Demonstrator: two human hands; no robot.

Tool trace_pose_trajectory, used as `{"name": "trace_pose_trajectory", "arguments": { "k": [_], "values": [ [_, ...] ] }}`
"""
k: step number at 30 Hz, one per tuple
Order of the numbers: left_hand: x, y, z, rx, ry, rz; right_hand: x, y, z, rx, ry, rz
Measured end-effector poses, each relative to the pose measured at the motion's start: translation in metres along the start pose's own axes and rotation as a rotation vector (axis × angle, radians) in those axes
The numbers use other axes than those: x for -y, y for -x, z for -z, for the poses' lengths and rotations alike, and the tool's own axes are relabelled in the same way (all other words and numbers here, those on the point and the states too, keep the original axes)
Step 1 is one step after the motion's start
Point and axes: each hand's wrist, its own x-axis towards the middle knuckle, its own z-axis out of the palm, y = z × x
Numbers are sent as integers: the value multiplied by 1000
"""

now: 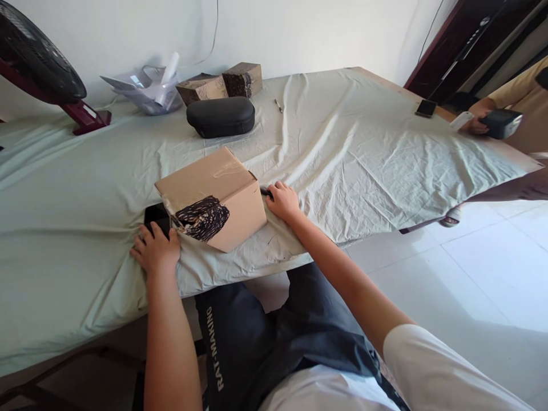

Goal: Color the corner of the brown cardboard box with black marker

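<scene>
One box [203,182] lies between my left hand [157,250], fingers spread on one black object [156,214], and right hand [282,201], curled around one dark item [265,192]; two other boxes [242,79] stand beyond.

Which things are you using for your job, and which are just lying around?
Seem part of the job:
scribbled cardboard box
small black item at the right hand
dark object by the left hand

Seem just lying about:
fan
plastic basket
two smaller boxes
black case
</scene>
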Motion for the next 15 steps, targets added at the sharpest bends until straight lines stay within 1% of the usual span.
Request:
{"name": "trace_pose_trajectory", "arguments": {
  "k": [11, 15],
  "values": [
    [-3, 4, 4, 18, 18, 22, 1, 0, 2, 9, 1, 2],
    [-8, 1, 6, -7, 46, 35, 0, 0, 1, 10, 0, 1]
  ]
}}
